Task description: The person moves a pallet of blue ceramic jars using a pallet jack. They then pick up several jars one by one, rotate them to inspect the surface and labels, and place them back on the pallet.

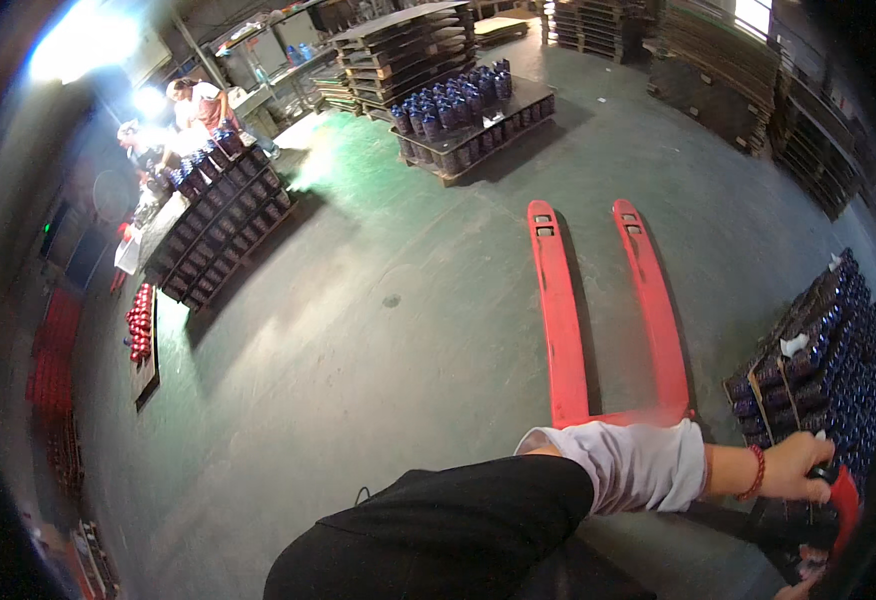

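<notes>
My left hand (791, 468) reaches across to the lower right, a red bead bracelet at its wrist and a white sleeve pushed up the forearm. Its fingers are wrapped round the handle (846, 508) of a hand pallet truck, a red loop with a black part. Low at the right edge, my right hand (808, 572) shows only in part, closed on the lower side of the same handle. The truck's two long red forks (561, 320) lie low over the floor, pointing away from me, with no load on them.
Dark, blue-topped goods fill a stack (808, 360) at right and a low pallet (478, 135) ahead. Two people stand behind a tall stack (223, 230) at left. Red items lie on a board (145, 350). Wooden pallets (403, 60) are piled at the back.
</notes>
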{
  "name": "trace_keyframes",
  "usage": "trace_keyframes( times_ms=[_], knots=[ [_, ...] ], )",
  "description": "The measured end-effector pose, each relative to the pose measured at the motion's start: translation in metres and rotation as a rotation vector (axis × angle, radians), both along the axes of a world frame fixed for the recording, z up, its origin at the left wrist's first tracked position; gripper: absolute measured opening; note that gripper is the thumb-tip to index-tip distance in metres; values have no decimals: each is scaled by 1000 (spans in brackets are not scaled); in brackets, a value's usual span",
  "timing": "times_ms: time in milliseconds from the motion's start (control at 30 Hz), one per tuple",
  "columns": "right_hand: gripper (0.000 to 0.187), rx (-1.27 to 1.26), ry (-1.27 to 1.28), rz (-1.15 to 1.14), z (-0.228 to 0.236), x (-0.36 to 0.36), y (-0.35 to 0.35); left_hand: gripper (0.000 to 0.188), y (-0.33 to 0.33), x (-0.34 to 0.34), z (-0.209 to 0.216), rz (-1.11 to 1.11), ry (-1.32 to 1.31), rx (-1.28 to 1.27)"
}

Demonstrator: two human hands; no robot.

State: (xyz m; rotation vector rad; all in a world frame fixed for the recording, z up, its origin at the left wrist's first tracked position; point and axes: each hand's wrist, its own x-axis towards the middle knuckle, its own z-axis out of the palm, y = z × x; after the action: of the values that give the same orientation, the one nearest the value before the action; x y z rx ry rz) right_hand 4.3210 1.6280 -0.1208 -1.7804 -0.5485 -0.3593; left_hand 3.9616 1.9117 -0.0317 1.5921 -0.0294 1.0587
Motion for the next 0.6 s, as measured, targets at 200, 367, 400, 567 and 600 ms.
trace_keyframes(
  times_ms=[200, 367, 400, 567, 600],
  knots=[
    [49, 4, 55, 139, 2, -52, 134, 47, 10, 1, 23, -165, -93, -19],
    [42, 23, 103, 428, -15, -82, 232, 48, 3, 16, 23, -83, 25, -39],
    [41, 26, 107, 493, -16, -86, 247, 48, 0, 22, 23, -58, 39, -24],
    [35, 7, 132, 831, -17, -131, 298, 47, -17, 42, 29, 125, 103, 55],
    [34, 2, 139, 887, -17, -142, 302, 47, -22, 44, 29, 162, 121, 71]
  ],
)
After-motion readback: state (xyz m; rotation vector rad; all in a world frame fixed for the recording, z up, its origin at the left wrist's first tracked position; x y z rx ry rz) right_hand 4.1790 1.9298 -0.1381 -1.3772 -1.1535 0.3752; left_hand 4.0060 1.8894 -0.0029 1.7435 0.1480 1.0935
